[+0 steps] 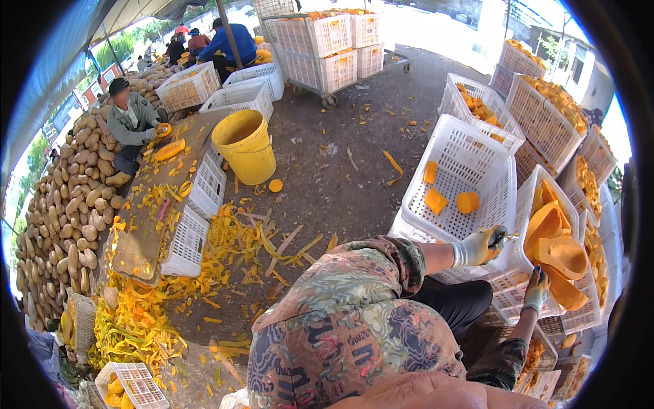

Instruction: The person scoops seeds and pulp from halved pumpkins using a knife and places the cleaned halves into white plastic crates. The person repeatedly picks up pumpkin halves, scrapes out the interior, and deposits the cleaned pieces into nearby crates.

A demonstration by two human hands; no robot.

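My left hand point(479, 247), in a pale work glove with dark fingers, is closed on a small shiny metal tool point(511, 237). What kind of tool it is cannot be made out. It hangs over the near end of a white plastic crate point(462, 128) with a few orange squash chunks point(436, 201) at its bottom. My right hand point(536, 290), gloved alike, touches the peeled squash pieces point(562, 255) heaped in the adjoining white crate point(531, 204). Some of those pieces are hollowed halves. Whether the right fingers grip one is unclear.
Stacked crates of cut squash point(554, 102) line the right side. A yellow bucket point(244, 148) stands by a board point(153, 225) laid on crates. Peelings point(133, 322) litter the floor. A seated person point(134, 122) handles squash beside a heap of whole squash point(66, 214). A loaded cart point(332, 92) stands behind.
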